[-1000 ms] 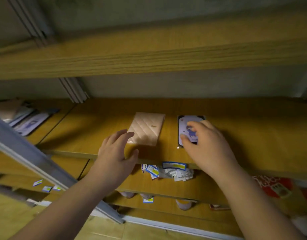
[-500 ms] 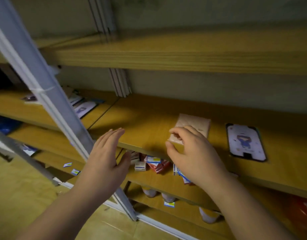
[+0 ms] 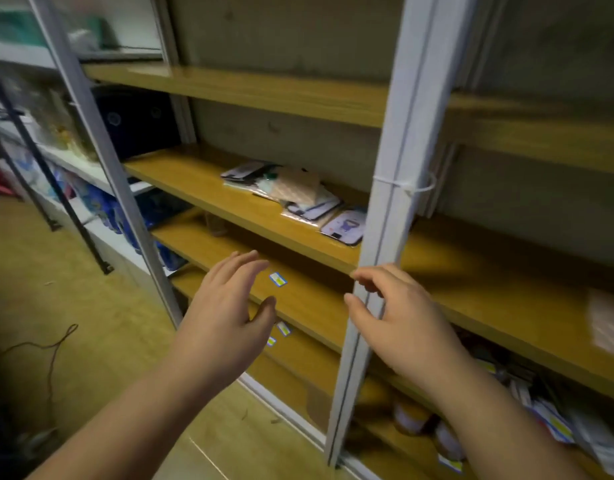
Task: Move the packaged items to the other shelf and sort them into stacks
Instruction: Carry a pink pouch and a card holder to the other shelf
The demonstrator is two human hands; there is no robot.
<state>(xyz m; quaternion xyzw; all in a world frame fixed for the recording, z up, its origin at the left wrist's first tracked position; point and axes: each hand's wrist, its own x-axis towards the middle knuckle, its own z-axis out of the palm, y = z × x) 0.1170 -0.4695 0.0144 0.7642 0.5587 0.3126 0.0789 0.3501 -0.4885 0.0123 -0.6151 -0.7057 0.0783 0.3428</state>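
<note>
A loose heap of flat packaged items (image 3: pixel 298 194) lies on the left wooden shelf (image 3: pixel 208 192), with a purple-printed package (image 3: pixel 345 227) at its near right end. A pale pink quilted package (image 3: pixel 608 322) lies on the right shelf (image 3: pixel 499 306), at the frame's edge. My left hand (image 3: pixel 226 313) hovers open below the left shelf's front edge, holding nothing. In front of the grey upright post (image 3: pixel 392 188) my right hand (image 3: pixel 399 317) is open with curled fingers, empty.
Lower shelves hold small blue-and-yellow labelled boxes (image 3: pixel 277 279) and jars (image 3: pixel 412 415). A dark box (image 3: pixel 136 119) sits on the shelf above left. Another rack with blue packages (image 3: pixel 101 202) stands at left. A cord (image 3: pixel 52 344) trails on the wooden floor.
The view has swung left from the right shelf to the left one. My right hand let go of the pink package and both hands moved left, empty.
</note>
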